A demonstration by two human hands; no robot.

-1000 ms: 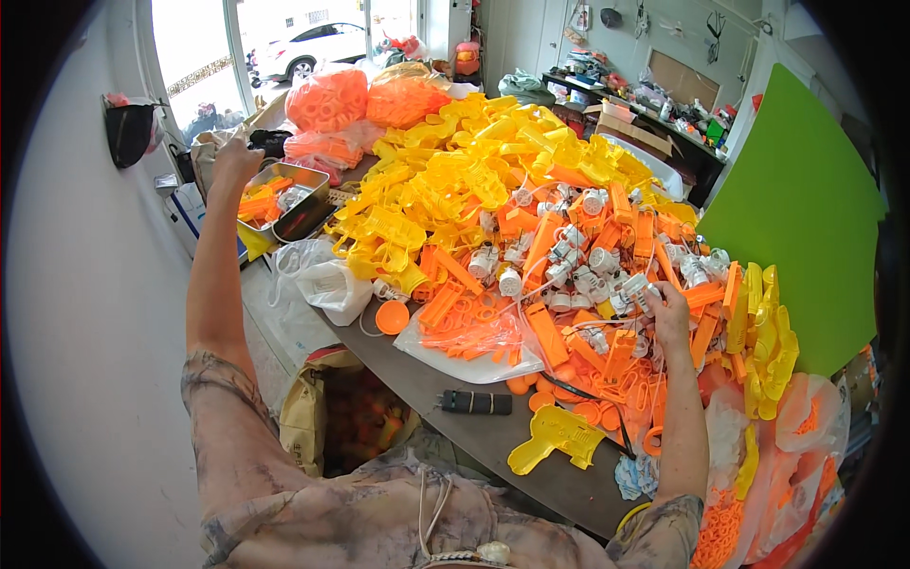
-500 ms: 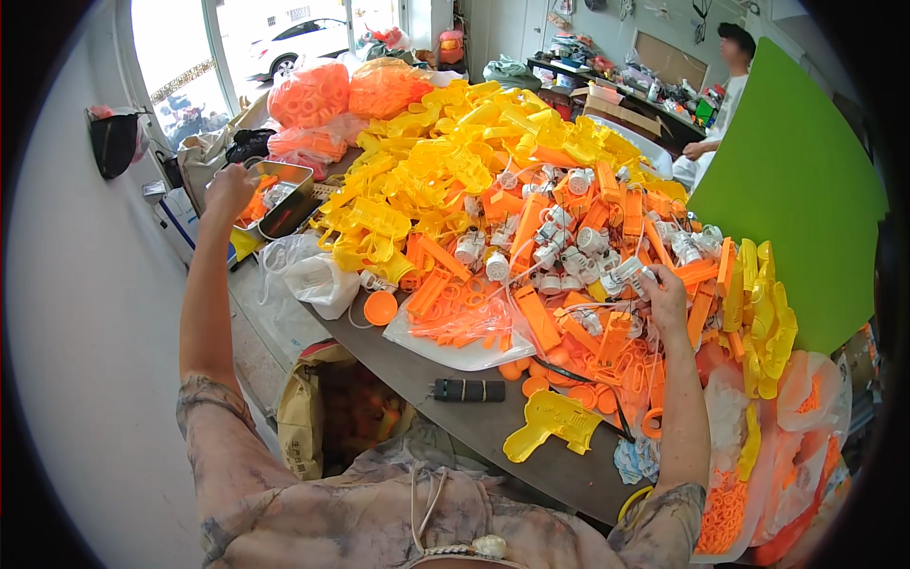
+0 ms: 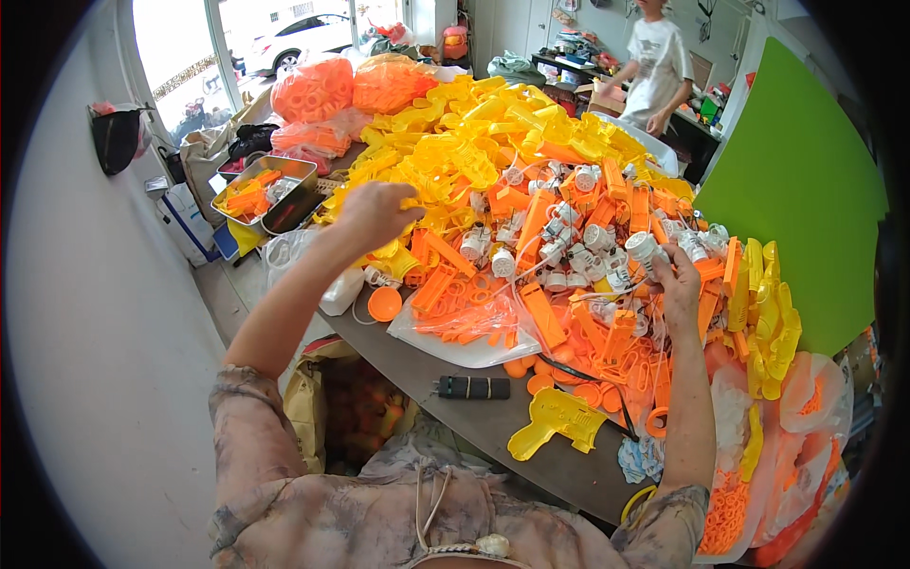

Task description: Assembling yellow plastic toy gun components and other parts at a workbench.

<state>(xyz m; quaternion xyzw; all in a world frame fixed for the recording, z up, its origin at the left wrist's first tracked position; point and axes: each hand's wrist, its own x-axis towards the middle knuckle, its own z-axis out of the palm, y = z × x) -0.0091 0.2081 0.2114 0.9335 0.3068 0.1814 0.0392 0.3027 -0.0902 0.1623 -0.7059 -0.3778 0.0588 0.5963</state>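
Cylinder, white, sits pinched in the right hand above the orange parts. It is probably light, stiff and a little slippery, best taken around its round side. The left hand curls over the yellow shells; whether it grips anything, I cannot tell. No writing on the cylinder is legible; the co-worker's shirt print is unreadable.

Bright daylight floods in through the tall window at far left, with a white car parked outside. A plain white wall runs down the left, pale floor at its foot. Across the far side, a dark bench sits cluttered; a big green panel rises right, and a grey-brown tabletop slants nearby.
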